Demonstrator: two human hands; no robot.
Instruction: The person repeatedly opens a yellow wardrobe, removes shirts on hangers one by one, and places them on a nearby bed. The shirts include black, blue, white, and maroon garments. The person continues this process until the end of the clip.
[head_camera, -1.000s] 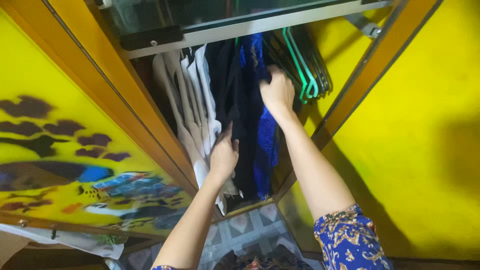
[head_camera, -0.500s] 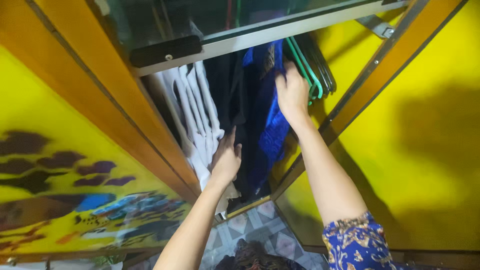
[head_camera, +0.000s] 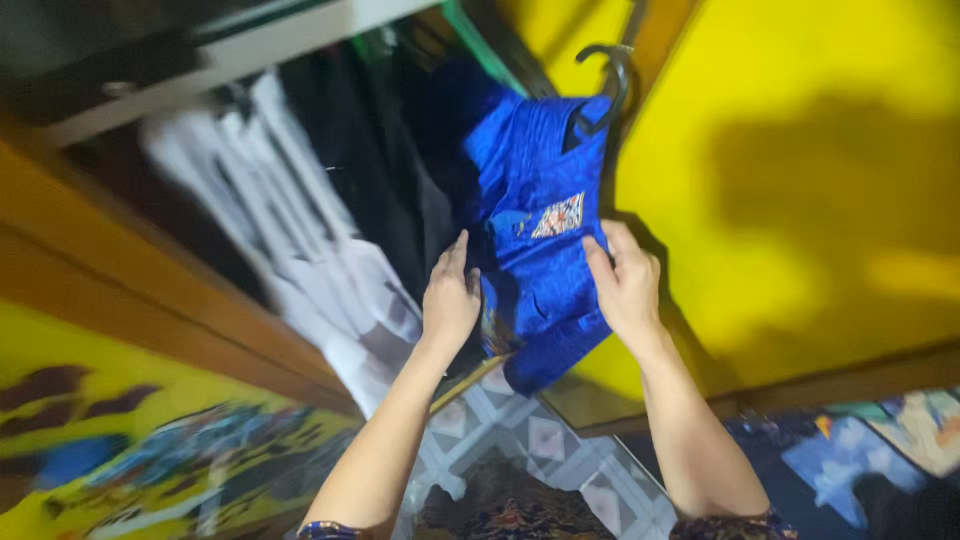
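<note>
Blue garment (head_camera: 540, 240) now out of the wardrobe, right hand (head_camera: 625, 285) lower on it.

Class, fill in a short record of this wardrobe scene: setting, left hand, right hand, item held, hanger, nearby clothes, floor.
Setting: open wardrobe with yellow door
Left hand: on the left edge of the blue garment
Right hand: gripping the garment's right edge
Item held: blue garment with a small patterned patch
Hanger: dark, at the garment's top
Nearby clothes: white clothes, blurred; dark clothes
Floor: patterned tiles

Blurred white garments (head_camera: 300, 230), hanger tops unseen
</note>
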